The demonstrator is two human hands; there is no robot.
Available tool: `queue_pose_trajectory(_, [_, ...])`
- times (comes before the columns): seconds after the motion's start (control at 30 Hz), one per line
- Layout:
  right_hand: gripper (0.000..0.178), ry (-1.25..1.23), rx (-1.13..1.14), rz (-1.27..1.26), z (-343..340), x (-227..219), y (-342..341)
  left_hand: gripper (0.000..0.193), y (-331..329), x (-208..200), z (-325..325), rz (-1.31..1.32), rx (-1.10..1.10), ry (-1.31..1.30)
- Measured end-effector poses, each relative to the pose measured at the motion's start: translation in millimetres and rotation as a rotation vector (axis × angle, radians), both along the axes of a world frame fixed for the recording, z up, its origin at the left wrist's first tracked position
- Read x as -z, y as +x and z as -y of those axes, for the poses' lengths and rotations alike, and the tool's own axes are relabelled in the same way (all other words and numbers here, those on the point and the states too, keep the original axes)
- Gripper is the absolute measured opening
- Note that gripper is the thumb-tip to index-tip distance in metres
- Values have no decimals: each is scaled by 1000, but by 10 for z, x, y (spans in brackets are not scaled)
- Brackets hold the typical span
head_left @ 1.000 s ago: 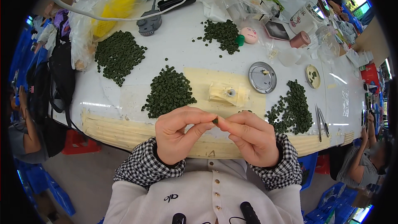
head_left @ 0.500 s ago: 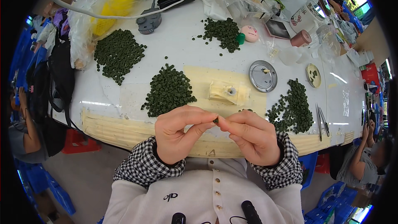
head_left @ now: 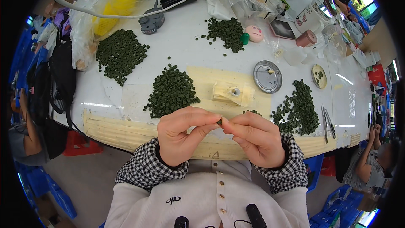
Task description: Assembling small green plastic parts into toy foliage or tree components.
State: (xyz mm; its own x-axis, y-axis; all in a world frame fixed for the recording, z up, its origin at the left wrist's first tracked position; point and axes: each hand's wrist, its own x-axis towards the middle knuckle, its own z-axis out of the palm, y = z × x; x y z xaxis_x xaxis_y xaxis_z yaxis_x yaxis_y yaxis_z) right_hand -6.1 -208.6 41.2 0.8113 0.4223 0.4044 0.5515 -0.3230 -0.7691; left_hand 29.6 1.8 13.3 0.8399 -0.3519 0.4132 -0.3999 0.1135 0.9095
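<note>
Between the fingertips of both my hands is a small dark green round piece [head_left: 220,122], mostly covered by the fingers. My left hand [head_left: 182,134] pinches it from the left with thumb and forefinger, and my right hand [head_left: 258,137] pinches it from the right. Just beyond my left hand lies a heap of small dark green pieces [head_left: 172,90]. Past my fingertips, a tape-wrapped block [head_left: 228,93] with a metal tip stands on yellowish tape. To the right of my right hand is another green heap [head_left: 298,109].
Two more green heaps lie farther back, at the left [head_left: 120,57] and the middle [head_left: 225,33]. A round metal dish [head_left: 267,77], a small cream dish [head_left: 319,77] and tweezers [head_left: 325,122] are at the right. A white cable [head_left: 126,17] crosses the back left. People sit at both sides.
</note>
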Motion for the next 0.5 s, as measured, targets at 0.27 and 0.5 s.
queue_pose_trajectory(0.27, [40, -1, -11, 21, 0, 26, 3, 22, -8, -7, -1, 6, -11, 16])
queue_pose_trajectory(0.5, [39, -3, -23, 30, 8, 24, 3, 23, 1, 7, -20, 0, 8, 25])
